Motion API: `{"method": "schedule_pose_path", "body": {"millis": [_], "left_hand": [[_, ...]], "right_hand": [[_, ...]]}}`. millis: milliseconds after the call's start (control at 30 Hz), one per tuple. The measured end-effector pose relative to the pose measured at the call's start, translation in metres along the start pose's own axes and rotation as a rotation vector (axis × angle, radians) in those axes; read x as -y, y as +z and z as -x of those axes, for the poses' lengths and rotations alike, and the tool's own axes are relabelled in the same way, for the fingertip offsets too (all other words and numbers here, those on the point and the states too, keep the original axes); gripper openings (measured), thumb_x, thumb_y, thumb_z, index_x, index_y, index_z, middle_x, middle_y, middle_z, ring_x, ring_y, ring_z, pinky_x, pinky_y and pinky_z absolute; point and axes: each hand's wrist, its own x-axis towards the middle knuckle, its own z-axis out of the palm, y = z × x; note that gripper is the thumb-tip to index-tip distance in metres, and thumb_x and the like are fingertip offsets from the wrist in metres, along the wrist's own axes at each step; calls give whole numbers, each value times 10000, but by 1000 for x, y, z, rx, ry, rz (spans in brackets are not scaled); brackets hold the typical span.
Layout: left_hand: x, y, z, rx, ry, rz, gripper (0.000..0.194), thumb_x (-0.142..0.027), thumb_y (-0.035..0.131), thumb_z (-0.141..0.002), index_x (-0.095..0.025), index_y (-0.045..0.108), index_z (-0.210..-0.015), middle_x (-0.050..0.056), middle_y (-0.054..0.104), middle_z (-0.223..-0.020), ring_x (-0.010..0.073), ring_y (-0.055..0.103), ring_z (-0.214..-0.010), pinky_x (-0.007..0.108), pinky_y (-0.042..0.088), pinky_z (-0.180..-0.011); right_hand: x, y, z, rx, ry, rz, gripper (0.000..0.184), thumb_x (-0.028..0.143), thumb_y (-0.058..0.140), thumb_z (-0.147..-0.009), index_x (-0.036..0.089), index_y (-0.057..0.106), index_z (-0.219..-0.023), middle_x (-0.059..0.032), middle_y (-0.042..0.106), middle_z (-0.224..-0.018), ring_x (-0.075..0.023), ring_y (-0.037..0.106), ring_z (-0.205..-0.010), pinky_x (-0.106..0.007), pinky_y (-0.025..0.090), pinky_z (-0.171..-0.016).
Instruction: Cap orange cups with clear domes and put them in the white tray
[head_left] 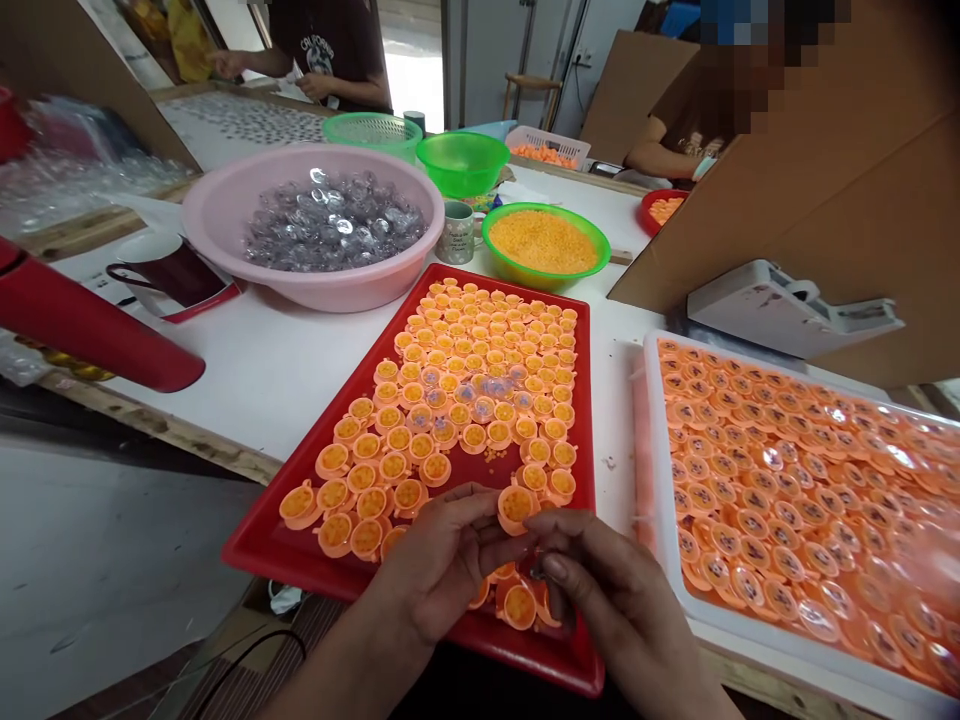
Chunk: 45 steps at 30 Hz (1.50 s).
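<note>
My left hand (439,560) pinches a small orange cup (517,505) filled with yellow beads, over the near edge of the red tray (292,560). My right hand (607,590) is curled close beside it, fingertips meeting the left ones; what it holds is hidden. The tray carries several more filled orange cups (465,400), a few topped with clear lids.
A white tray (652,440) of lidded orange cups lies at right. Behind stand a pink basin (217,215) of clear lids, a green bowl (592,255) of yellow beads, a mug (455,235), cardboard (825,200). A red object (90,330) juts in at left. Other people work at the far side.
</note>
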Motion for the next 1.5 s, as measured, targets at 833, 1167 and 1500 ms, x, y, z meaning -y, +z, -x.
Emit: {"method": "schedule_pose_path", "body": {"millis": [833, 1167, 1500], "left_hand": [[36, 9, 6, -156, 489, -464, 171, -312, 730, -771, -195, 644, -679, -10, 643, -625, 144, 612, -617, 223, 517, -601], [32, -5, 10, -60, 773, -785, 63, -216, 683, -816, -248, 716, -774, 11, 691, -683, 178, 670, -647, 245, 540, -633], [31, -9, 13, 10, 546, -634, 206, -199, 827, -675, -241, 718, -845, 42, 763, -871, 230, 737, -785, 282, 610, -704]], "right_hand": [[-10, 7, -2, -466, 52, -18, 115, 293, 740, -794, 203, 675, -820, -11, 675, -757, -164, 664, -701, -255, 580, -637], [-10, 10, 2, -526, -294, 249, 119, 115, 643, -857, 234, 656, -860, 11, 654, -764, -132, 625, -684, -225, 512, -605], [4, 5, 8, -411, -478, 385, 244, 11, 585, -861, 216, 680, -953, -47, 664, -829, -162, 656, -726, -259, 566, -628]]}}
